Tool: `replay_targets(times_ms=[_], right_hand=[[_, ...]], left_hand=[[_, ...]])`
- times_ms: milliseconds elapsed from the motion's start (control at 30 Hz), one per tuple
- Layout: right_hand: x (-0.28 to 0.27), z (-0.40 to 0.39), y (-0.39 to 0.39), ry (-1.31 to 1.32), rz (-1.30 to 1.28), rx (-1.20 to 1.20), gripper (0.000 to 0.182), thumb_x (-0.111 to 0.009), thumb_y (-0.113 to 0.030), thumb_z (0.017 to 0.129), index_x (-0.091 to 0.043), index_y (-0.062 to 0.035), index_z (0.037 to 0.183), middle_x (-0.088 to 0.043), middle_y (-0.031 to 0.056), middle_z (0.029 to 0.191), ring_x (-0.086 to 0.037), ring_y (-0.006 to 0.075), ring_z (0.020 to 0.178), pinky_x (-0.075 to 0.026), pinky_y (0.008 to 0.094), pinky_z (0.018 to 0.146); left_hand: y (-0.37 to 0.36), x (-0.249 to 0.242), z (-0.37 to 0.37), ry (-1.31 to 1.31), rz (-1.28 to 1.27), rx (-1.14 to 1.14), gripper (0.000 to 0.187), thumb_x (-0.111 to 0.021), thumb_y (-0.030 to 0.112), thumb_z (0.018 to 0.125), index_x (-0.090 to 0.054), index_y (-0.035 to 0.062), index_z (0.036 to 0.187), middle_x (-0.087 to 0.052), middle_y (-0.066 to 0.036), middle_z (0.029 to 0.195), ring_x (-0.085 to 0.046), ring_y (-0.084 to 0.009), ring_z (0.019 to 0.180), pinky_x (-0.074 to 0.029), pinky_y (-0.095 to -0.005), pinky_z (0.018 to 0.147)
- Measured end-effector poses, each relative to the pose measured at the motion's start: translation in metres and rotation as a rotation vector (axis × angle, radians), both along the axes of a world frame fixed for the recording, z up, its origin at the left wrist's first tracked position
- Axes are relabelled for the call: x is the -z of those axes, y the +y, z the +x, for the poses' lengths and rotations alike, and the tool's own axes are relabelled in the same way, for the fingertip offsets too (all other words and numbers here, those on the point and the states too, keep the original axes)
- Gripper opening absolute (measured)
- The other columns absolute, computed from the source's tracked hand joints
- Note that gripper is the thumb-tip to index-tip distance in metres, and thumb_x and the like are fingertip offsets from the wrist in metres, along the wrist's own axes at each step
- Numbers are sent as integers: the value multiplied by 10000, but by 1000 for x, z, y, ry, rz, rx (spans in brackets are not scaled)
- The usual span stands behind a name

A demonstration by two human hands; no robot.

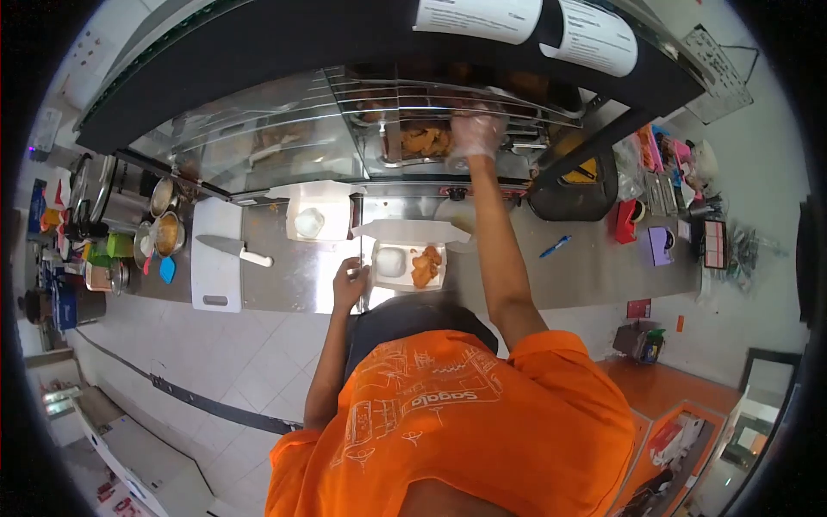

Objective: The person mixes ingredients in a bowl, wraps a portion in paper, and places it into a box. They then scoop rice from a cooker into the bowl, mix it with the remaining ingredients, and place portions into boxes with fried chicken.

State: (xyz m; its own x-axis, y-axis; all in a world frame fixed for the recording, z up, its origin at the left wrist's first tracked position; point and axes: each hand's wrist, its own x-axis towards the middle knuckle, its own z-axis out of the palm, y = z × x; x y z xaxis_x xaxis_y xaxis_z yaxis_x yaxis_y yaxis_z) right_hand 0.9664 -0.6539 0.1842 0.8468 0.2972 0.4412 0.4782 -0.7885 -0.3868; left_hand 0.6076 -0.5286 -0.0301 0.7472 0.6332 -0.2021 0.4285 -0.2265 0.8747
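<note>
My left hand (351, 283) is bare and rests by the left side of an open paper food box (402, 285). Its fingers curl loosely, with a gap between them and nothing visible inside. A white mound of rice (391, 262) and pieces of fried chicken (425, 267) sit in that box. My right hand (476, 136), in a clear plastic glove, reaches into the glass display case, just right of a tray of fried pieces (425, 141). Wire rack bars and glare hide its fingertips. Further left stands a second open box (320, 244) with a wrapped-looking white mound (309, 222).
A knife (234, 249) lies on a white cutting board (217, 280) to the left, beside metal bowls (168, 233) and a blue spatula (168, 266). Rightward are a blue pen (556, 246), a black container (573, 202) and a red tape dispenser (629, 222). The display case frame (258, 86) overhangs the counter.
</note>
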Motion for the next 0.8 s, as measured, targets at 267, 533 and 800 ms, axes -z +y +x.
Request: replay_targets(times_ms=[267, 533, 800], right_hand=[[35, -123, -21, -138, 703, -365, 437, -676, -26, 749, -593, -85, 1174, -615, 107, 1105, -568, 283, 1085, -454, 386, 940], [93, -183, 97, 743, 294, -727, 339, -682, -86, 731, -650, -86, 1068, -658, 131, 1088, -641, 285, 990, -507, 355, 874], [130, -166, 179, 403, -650, -849, 427, -597, -12, 757, -662, -154, 1154, -651, 139, 1140, -600, 291, 1084, -476, 344, 953]], left_hand=[[24, -19, -49, -84, -252, -241, 277, -626, 192, 922, -609, 43, 1154, -634, -78, 1045, -632, -149, 820, -554, -278, 647], [73, -45, -59, -121, -272, -320, 271, -615, 186, 921, -610, 38, 1147, -627, -82, 1045, -633, -168, 859, -539, -290, 690], [125, -52, -76, -146, -321, -322, 268, -627, 214, 923, -617, 58, 1140, -621, -44, 1014, -622, -144, 846, -526, -276, 680]])
